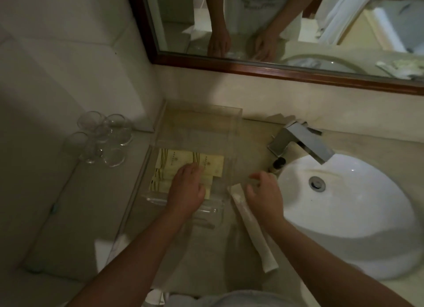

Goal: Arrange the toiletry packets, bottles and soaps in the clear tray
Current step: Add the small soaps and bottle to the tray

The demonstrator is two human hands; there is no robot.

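A clear tray [202, 114] stands on the counter left of the sink. Several pale yellow toiletry packets [174, 160] lie flat in its near half. My left hand [187, 187] rests palm down on those packets, fingers together. My right hand [263, 192] hovers just outside the tray's right wall, fingers spread and curled, with nothing in it. A long white wrapped packet [254, 233] lies on the counter under my right wrist. A small dark-capped bottle [278, 164] stands by the faucet base. The far half of the tray is bare.
Several upturned glasses [103, 139] stand left of the tray. A chrome faucet [302, 144] and white basin [348, 215] fill the right side. A wood-framed mirror [275, 70] hangs behind. A folded white cloth [103, 254] lies near the counter's front edge.
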